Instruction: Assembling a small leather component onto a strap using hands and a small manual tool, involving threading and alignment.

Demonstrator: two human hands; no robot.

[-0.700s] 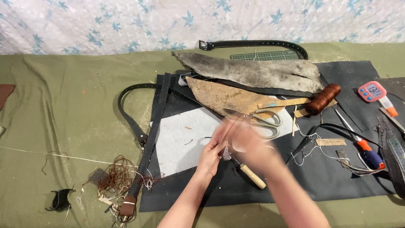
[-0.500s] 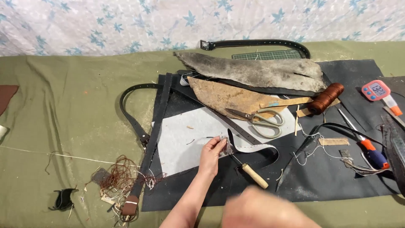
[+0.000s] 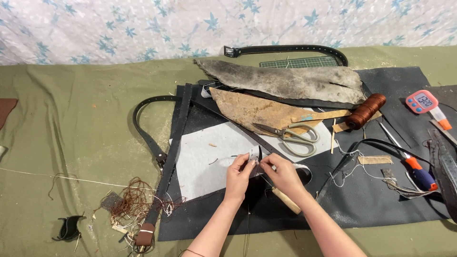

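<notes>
Black leather strap (image 3: 257, 153) pinched in both grips, left hand (image 3: 238, 177), right hand (image 3: 282, 174).

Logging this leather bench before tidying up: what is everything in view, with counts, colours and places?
scissors: 1, silver, centre on the tan hide
thread spool: 1, brown, right of the scissors
hides: 2, grey and tan, top centre
belt: 1, black, far edge
cutting mat: 1, green, under the belt
timer: 1, pink, far right
screwdriver: 1, orange and blue handle, right
thread tangle: 1, brown, lower left
small strap piece: 1, black and white, between both hands
left hand, right hand: pinching the small strap piece
</notes>
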